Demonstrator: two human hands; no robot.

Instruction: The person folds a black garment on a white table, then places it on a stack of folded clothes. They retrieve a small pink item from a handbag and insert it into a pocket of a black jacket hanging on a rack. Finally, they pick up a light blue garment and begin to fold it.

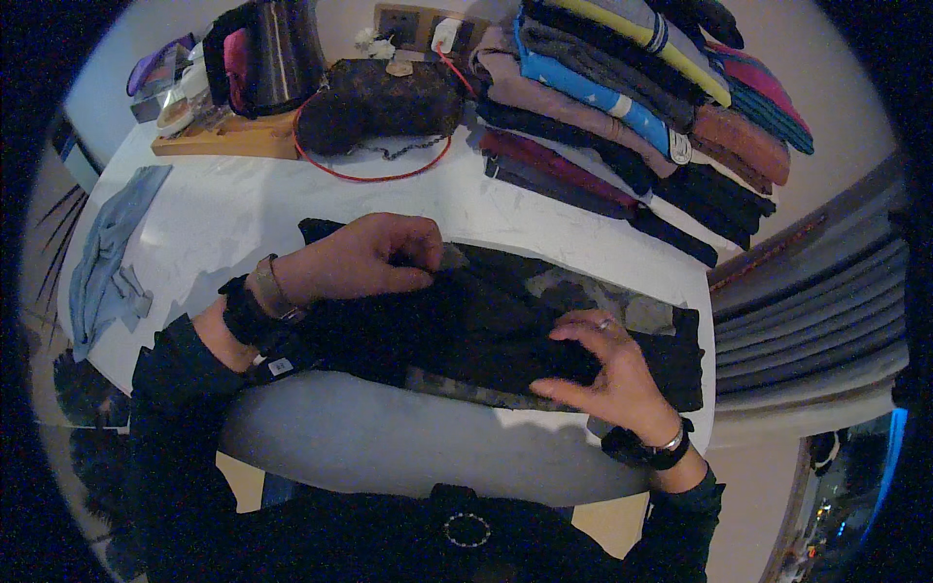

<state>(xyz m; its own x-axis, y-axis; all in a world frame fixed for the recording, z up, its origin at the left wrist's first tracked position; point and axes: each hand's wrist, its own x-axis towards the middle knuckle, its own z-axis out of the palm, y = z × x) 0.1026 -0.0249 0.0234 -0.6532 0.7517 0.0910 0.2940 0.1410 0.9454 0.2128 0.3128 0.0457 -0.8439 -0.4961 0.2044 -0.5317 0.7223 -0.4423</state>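
A dark garment (481, 313) with grey patterned parts lies spread lengthwise on the white table (240, 197) before me. My left hand (372, 255) is over its upper left part, fingers curled; whether cloth is pinched between them is hard to tell. Over the right part is my right hand (612, 364), its thumb and fingers apart around a dark fold, with no cloth plainly gripped. Dark bands circle both wrists.
Stacked folded clothes (583, 131) stand at the back right. A brown handbag (386, 109) with a red cord, a wooden tray (226, 138) and a dark metal container (284, 58) are at the back. A light blue cloth (109, 255) lies far left; a grey curtain (816, 313) hangs right.
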